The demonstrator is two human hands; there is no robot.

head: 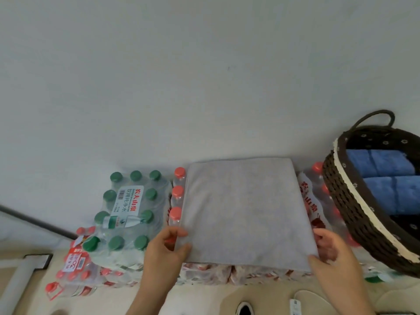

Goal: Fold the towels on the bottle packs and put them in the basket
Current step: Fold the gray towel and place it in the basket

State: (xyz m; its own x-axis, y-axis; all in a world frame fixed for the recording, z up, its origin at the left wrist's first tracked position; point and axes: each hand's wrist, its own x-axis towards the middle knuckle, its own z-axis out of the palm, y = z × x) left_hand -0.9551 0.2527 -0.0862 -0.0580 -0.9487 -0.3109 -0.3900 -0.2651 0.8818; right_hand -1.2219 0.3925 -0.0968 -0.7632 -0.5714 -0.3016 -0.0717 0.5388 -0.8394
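Open above the grey towel (pixel 245 210), clear back to the bare wall (pixel 204 76) behind. Hemmed in on the right by the basket (pixel 341 178), near the towel's right edge, rim well above towel level. Taken up at the basket's far end by two blue towels (pixel 381 169); free at the near end, over dark lining. Open on the left above the green-capped bottle pack (pixel 129 208). Occupied at the towel's near corners by the left hand (pixel 166 248) and right hand (pixel 329 248), each gripping a corner. Crossed at far left by a dark bar (pixel 38 221).
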